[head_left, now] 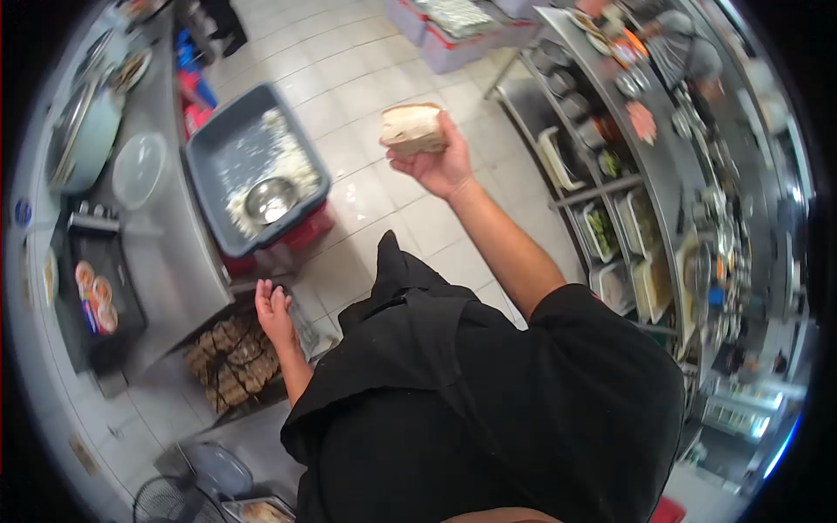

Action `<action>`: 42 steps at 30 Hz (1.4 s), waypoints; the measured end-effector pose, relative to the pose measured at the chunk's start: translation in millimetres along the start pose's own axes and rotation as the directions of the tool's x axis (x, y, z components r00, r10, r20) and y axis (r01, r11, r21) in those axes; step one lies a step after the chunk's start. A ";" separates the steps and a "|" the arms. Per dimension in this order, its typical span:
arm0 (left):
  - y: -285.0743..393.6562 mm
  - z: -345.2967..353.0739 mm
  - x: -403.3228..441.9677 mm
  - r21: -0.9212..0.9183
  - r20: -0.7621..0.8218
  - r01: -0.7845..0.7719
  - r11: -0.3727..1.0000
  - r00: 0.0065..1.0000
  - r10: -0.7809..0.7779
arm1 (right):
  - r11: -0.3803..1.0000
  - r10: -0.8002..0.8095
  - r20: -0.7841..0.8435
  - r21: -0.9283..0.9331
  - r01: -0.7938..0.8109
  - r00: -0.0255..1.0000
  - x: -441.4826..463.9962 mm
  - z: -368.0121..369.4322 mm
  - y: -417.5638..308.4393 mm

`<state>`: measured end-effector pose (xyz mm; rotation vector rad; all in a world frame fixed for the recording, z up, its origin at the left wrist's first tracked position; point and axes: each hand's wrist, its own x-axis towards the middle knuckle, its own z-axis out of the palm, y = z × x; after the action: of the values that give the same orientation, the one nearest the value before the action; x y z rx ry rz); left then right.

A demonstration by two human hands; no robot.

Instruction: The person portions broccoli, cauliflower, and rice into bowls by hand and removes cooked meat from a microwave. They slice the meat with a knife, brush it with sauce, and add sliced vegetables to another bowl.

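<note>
My right hand (433, 166) is held out over the tiled floor, its fingers and thumb around a thick block of meat (411, 126). This block is pale on top with a browner side and looks like cooked pork belly. Lower and to the left, my left hand (275, 315) holds nothing, its fingers stretched and slightly apart. It is beside the steel counter's corner, nearest to a tray of brown meat chunks (228, 362). My arm and the counter hide part of that tray.
A grey tub (199, 166) holds white shredded food and a steel bowl (271, 200). The left steel counter (187, 288) carries a clear plastic bowl (139, 170) and a black tray (122, 327). Shelving with food containers (600, 231) lines the right. Another person (689, 52) stands beyond it.
</note>
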<state>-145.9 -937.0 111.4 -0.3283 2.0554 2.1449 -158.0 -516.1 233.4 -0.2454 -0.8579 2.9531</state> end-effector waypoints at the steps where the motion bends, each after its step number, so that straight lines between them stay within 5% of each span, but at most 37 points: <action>1: -7.6 14.3 -5.8 0.031 0.073 -0.003 1.000 0.997 0.001 | 1.000 -0.009 -0.022 0.005 0.009 1.000 -14.9 -13.6 -4.5; 8: -26.8 141.1 -58.6 0.259 0.424 0.020 0.966 0.896 -0.132 | 0.976 -0.075 -0.237 0.180 0.119 0.969 -131.9 -131.6 -41.4; 16: -59.9 381.7 -128.4 0.349 0.761 -0.091 0.933 0.608 -0.225 | 0.911 -0.348 -0.577 -0.023 0.411 0.739 -345.7 -290.3 -156.4; 22: -53.6 569.0 -246.2 0.378 0.915 -0.095 0.921 0.191 -0.355 | 0.724 -0.683 -0.695 -0.606 0.328 0.224 -484.6 -340.2 -232.5; 31: -72.9 749.1 -372.7 0.348 0.888 -0.043 0.937 -0.306 -0.344 | 0.509 -0.842 -0.535 -0.831 0.226 -0.071 -511.0 -338.6 -273.6; 34: -92.9 803.0 -379.5 0.294 0.889 -0.132 0.947 -0.326 -0.322 | 0.584 -0.771 -0.626 -0.768 0.263 -0.118 -522.4 -353.0 -292.1; 37: -107.8 864.1 -363.3 0.262 0.917 -0.125 0.957 -0.277 -0.287 | 0.579 -0.760 -0.610 -0.793 0.190 -0.225 -530.0 -383.8 -309.2; 42: -134.3 963.1 -322.9 0.148 0.958 -0.198 0.969 -0.214 -0.190 | 0.566 -0.784 -0.563 -0.821 0.071 -0.263 -513.2 -443.8 -361.8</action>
<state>150.3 43.8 100.6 1.1673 1.0492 1.0225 425.9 -27.2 127.9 -1.4294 -0.9675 0.9164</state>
